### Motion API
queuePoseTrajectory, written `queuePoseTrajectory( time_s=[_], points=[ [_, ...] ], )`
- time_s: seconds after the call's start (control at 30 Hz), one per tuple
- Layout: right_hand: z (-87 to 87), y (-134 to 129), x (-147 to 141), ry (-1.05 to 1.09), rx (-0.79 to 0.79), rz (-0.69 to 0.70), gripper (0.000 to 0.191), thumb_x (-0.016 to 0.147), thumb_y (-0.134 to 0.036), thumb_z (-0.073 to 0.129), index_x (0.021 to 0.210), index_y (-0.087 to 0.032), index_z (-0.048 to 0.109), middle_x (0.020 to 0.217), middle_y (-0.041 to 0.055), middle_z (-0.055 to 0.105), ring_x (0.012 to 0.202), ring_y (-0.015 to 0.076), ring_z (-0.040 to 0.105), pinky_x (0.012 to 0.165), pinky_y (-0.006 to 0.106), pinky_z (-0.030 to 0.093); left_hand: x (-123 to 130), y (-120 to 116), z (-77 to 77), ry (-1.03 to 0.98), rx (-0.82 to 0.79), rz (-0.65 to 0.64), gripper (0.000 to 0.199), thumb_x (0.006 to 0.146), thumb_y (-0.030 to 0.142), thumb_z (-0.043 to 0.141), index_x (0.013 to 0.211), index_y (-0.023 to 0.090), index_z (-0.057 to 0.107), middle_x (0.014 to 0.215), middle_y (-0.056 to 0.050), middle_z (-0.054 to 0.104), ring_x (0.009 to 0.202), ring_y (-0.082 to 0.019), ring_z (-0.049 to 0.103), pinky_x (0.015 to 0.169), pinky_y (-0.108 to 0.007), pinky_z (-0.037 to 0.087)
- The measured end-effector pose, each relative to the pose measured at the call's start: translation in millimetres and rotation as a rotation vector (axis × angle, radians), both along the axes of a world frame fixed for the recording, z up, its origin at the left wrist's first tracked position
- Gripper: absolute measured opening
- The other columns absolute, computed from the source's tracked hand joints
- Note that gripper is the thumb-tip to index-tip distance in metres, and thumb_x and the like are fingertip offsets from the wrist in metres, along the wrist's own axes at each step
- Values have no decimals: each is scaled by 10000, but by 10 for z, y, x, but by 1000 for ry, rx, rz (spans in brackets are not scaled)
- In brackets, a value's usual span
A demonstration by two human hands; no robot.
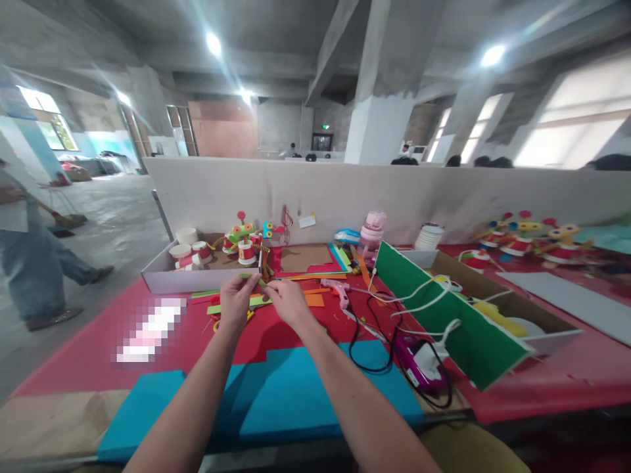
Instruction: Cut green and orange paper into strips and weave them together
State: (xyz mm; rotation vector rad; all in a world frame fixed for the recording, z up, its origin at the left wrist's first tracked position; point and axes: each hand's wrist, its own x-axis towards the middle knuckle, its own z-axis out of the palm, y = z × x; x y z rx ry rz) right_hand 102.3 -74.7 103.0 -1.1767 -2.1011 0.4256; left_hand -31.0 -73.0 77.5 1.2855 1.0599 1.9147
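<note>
Both hands are raised over the red-covered table, fingertips almost meeting. My left hand (235, 301) pinches a small green strip (252, 276), which looks like craft paper or foam. My right hand (290, 301) is closed at the strip's other end, thumb and finger together. Below them lie green and orange strips (315, 300) and yellow-handled scissors (245, 323), partly hidden by my left hand. To the right of my right hand a pink glue gun (338, 291) rests on the table.
At the back left, a white box (197, 282) holds paper cups and cup figures (246, 251). Blue sheets (276, 394) cover the near edge. On the right stand a green board (444, 315), cables and a purple power strip (419, 364). A person (34, 256) with a broom walks at left.
</note>
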Motion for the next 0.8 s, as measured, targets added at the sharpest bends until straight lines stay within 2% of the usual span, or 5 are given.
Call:
queuePoseTrajectory(
  time_s=[0.17,0.53,0.67,0.8],
  points=[
    [-79,4,101,65,-82,53,312,897,-339,525,689,-202,713,721,9,728,704,140,629,623,215,350,-64,-4,52,-22,-25,39,228,680,363,741,692,143,683,534,28,563,532,-85,481,544,-208,382],
    [-336,-36,440,91,-198,166,357,879,-344,489,638,-196,707,757,31,746,746,169,667,673,242,410,-512,41,210,-76,37,38,217,678,346,753,754,151,698,555,26,576,528,-73,492,540,-208,385],
    [-438,-61,551,112,-224,194,355,873,-334,459,678,-185,715,732,42,741,732,183,670,680,263,432,-656,49,279,-88,47,82,247,645,355,770,730,138,690,535,25,579,501,-72,500,511,-206,392],
    [-509,-54,730,181,-267,189,361,874,-353,434,725,-184,716,699,41,733,703,195,672,683,288,454,-809,12,322,-184,57,139,286,605,350,793,736,133,663,547,28,601,469,-73,522,482,-207,425]
  ],
)
